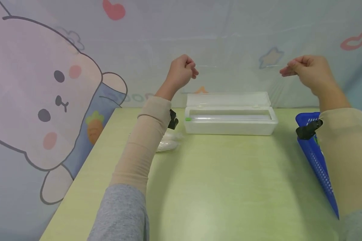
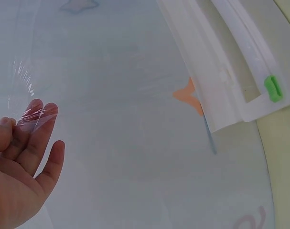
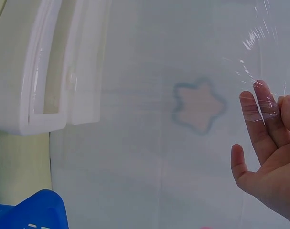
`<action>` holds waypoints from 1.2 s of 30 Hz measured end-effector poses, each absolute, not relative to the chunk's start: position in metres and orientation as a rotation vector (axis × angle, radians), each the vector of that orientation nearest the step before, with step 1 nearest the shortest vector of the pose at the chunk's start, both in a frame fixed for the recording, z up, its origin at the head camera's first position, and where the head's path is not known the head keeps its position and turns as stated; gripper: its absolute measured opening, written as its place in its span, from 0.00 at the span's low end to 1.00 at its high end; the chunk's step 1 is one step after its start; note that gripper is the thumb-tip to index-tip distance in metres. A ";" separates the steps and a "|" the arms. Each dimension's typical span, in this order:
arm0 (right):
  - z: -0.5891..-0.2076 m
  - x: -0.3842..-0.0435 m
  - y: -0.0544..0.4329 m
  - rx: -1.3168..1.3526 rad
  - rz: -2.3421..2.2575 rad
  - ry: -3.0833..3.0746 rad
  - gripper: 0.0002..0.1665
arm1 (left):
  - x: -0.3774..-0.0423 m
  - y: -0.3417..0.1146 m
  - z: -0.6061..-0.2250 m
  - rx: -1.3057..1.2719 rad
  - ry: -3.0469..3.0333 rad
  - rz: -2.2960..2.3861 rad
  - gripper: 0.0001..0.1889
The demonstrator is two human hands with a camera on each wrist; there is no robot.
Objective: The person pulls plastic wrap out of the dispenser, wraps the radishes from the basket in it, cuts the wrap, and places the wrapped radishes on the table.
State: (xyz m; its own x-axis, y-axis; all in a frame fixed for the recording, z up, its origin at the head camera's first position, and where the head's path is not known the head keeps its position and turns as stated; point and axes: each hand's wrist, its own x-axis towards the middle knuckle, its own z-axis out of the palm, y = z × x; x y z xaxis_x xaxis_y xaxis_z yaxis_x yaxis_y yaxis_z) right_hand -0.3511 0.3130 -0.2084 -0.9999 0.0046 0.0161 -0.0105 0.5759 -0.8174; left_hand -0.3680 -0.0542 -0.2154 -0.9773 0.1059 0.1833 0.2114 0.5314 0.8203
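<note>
Clear cling film (image 2: pixel 23 83) is stretched between my two raised hands; it is nearly invisible apart from bright creases. My left hand (image 1: pixel 181 72) pinches one edge between thumb and forefinger, its other fingers spread behind the film. On the other side my right hand (image 1: pixel 312 72) pinches the film (image 3: pixel 252 40) in the same way. Both hands are up in front of the backdrop, above a white cling film dispenser (image 1: pixel 229 128). The dispenser's lid (image 1: pixel 227 99) stands raised, and a film roll (image 1: pixel 229 117) lies inside. A green slide cutter (image 2: pixel 274 89) sits at its left end.
To the right, under my right forearm, is a blue perforated basket (image 1: pixel 316 174). White items in clear plastic (image 1: pixel 168 145) lie on the yellow-green table (image 1: pixel 217 187), partly behind my left forearm. A printed cloth backdrop (image 1: pixel 157 53) hangs directly behind the table.
</note>
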 end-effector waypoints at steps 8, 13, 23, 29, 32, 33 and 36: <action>-0.201 -0.350 0.312 0.000 1.429 -2.764 0.21 | -0.365 -0.053 -0.207 -0.282 -2.644 -1.440 0.10; -0.196 -0.348 0.311 0.000 1.405 -2.765 0.21 | -0.363 -0.053 -0.201 -0.280 -2.628 -1.464 0.10; -0.186 -0.348 0.312 0.037 1.429 -2.721 0.19 | -0.362 -0.054 -0.192 -0.277 -2.613 -1.450 0.09; -0.181 -0.347 0.314 0.044 1.420 -2.703 0.19 | -0.360 -0.054 -0.187 -0.290 -2.600 -1.448 0.11; -0.176 -0.346 0.314 0.040 1.432 -2.688 0.18 | -0.359 -0.054 -0.184 -0.299 -2.593 -1.446 0.11; -0.175 -0.346 0.314 0.041 1.436 -2.682 0.18 | -0.358 -0.054 -0.182 -0.297 -2.591 -1.447 0.11; -0.171 -0.345 0.313 0.035 1.432 -2.672 0.18 | -0.358 -0.054 -0.178 -0.298 -2.578 -1.455 0.09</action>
State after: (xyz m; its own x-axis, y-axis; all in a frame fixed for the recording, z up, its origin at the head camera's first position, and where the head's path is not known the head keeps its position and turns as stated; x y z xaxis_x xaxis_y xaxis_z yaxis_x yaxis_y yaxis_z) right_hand -0.3453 0.3133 -0.1709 -0.9936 0.0318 0.1080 -0.0723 0.5550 -0.8287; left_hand -0.3580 -0.0536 -0.1783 -0.9662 0.0911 0.2410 0.2534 0.5053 0.8249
